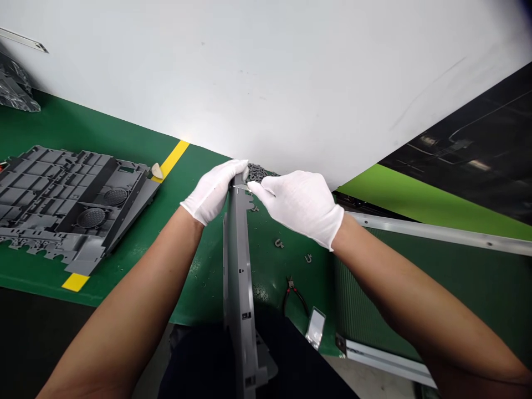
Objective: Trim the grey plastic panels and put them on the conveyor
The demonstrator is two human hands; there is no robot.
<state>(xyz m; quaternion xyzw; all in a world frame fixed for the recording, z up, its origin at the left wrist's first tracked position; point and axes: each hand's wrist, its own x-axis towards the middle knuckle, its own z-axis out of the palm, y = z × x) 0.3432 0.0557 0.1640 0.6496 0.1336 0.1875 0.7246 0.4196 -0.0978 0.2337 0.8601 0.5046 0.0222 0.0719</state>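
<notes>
My left hand, in a white glove, is closed around the far end of a grey plastic panel. The panel stands on its narrow edge and reaches back toward my body. In my white-gloved right hand, a small knife with a thin, shiny blade is pinched between thumb and fingers. Its blade lies across the panel's edge near the far end; the fingers hide the handle. Behind both hands is a pile of small grey plastic scraps. Hook-shaped bits lie right of the panel.
Several similar grey panels with round grilles are stacked at the left on the green table. Red-and-black cutters and a small clear packet lie near the front edge. A conveyor belt runs at the right.
</notes>
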